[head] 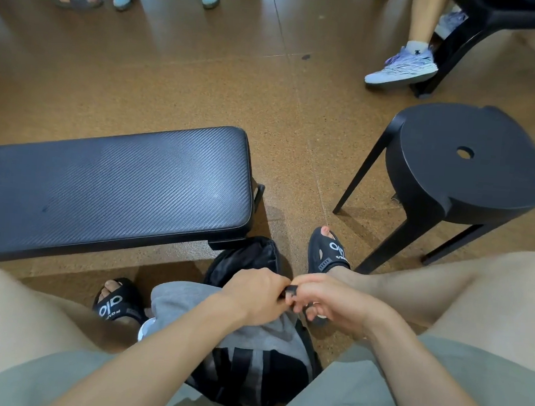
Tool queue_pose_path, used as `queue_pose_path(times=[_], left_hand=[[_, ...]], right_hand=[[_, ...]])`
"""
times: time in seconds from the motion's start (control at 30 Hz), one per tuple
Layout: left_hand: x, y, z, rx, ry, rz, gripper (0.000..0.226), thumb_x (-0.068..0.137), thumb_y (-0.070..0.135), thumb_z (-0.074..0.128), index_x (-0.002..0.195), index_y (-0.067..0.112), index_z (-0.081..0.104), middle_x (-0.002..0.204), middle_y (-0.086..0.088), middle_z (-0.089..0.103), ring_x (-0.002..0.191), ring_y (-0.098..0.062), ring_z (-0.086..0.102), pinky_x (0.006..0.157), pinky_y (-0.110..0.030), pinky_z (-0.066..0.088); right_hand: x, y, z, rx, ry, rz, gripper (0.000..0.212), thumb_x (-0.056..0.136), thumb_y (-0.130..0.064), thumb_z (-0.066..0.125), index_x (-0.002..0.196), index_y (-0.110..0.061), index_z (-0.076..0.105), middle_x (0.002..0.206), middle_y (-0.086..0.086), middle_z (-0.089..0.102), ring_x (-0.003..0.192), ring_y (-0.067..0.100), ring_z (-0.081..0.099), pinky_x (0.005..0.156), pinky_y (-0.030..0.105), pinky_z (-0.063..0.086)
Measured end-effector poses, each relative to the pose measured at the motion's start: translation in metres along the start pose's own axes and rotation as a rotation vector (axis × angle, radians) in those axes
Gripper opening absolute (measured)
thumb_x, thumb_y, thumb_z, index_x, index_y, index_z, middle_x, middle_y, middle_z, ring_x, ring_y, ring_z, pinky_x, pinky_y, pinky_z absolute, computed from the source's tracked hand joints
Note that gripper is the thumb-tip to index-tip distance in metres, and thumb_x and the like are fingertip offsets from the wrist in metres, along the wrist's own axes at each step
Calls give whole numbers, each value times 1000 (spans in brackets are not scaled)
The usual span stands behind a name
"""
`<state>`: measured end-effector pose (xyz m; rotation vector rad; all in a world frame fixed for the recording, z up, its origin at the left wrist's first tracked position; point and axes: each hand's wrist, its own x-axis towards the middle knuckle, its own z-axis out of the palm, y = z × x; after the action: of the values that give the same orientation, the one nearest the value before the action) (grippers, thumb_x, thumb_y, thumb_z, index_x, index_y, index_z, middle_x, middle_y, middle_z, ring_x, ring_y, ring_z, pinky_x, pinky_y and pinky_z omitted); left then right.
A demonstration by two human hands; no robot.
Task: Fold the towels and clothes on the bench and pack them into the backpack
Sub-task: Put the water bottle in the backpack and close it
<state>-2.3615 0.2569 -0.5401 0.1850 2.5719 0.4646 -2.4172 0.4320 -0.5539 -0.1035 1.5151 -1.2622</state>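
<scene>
A grey and black backpack (260, 341) stands on the floor between my knees. Both hands meet at its top right edge. My left hand (253, 294) grips the bag's upper edge, fingers curled. My right hand (325, 300) pinches a small black part, apparently a zipper pull or buckle (290, 291), right beside the left hand. The black padded bench (106, 185) lies to the left with nothing on its top. No towels or clothes show; the bag's inside is hidden.
A black plastic stool (463, 168) stands at the right, close to my right knee. My feet in black slides (328, 252) flank the bag. Other people's feet and a black chair (489, 18) line the far brown floor.
</scene>
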Motion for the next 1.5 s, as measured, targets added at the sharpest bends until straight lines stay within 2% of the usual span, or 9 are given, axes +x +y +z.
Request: queue_pose_path(times=[0.23, 0.43, 0.67, 0.8, 0.87, 0.97, 1.2, 1.37, 1.5], left_hand=[[-6, -3, -5, -356, 7, -176, 27, 97, 41, 51, 72, 30, 53, 81, 7, 63, 82, -19, 61, 68, -34, 43], [-19, -10, -18, -199, 138, -238, 26, 97, 38, 46, 79, 22, 55, 88, -1, 65, 85, -26, 62, 73, -38, 50], [-69, -89, -45, -376, 390, -579, 23, 98, 28, 53, 77, 18, 54, 87, -3, 61, 83, -25, 55, 72, -40, 41], [-91, -106, -34, -606, 395, -579, 24, 101, 22, 53, 81, 10, 57, 87, -6, 62, 81, -22, 55, 70, -34, 39], [-92, -100, -31, -599, 383, -521, 24, 101, 22, 54, 83, 6, 57, 88, -7, 61, 81, -19, 54, 70, -32, 39], [-93, -99, -28, -668, 377, -482, 23, 100, 23, 56, 81, 10, 55, 83, -3, 60, 77, -17, 53, 73, -35, 42], [-110, -137, -5, -943, 371, -577, 27, 98, 22, 60, 72, 17, 53, 69, 3, 53, 68, -15, 47, 71, -36, 38], [-107, -178, 35, -1112, 228, -724, 25, 96, 28, 60, 74, 17, 61, 76, -5, 62, 79, -24, 57, 87, -47, 49], [-89, -193, 61, -1036, 129, -807, 29, 96, 24, 65, 73, 6, 67, 65, 0, 70, 73, -21, 63, 73, -37, 51]], right_hand=[[10, 19, 14, -273, 60, -75, 27, 74, -24, 70, 99, -16, 62, 90, -3, 62, 85, 11, 56, 81, 33, 43], [6, 18, 13, -476, 124, -181, 18, 88, -15, 69, 77, -21, 55, 59, -17, 49, 58, 1, 41, 57, 19, 33], [-16, 7, -20, -639, 128, -42, 26, 86, -3, 67, 78, -14, 45, 66, -5, 46, 44, -1, 38, 45, 14, 32], [-13, -11, -7, -837, 155, 6, 17, 83, -5, 63, 92, -18, 57, 82, -8, 58, 58, -3, 49, 53, 12, 39], [-8, -35, 20, -780, 180, -166, 35, 88, -14, 62, 120, -26, 58, 109, -14, 62, 93, -8, 56, 78, 8, 42], [17, -62, 82, -858, 150, -329, 53, 94, -41, 58, 143, -28, 46, 130, -10, 54, 120, 7, 50, 102, 29, 42], [60, -62, 143, -1290, 113, -543, 9, 103, -29, 44, 96, -24, 45, 103, 0, 56, 96, 24, 58, 72, 38, 42], [58, -68, 132, -1323, 61, -665, 12, 103, -31, 44, 96, -23, 50, 94, -7, 52, 86, 17, 54, 67, 32, 33], [70, -80, 132, -1293, 61, -712, 14, 102, -31, 44, 98, -22, 53, 96, -7, 51, 87, 14, 51, 67, 31, 33]])
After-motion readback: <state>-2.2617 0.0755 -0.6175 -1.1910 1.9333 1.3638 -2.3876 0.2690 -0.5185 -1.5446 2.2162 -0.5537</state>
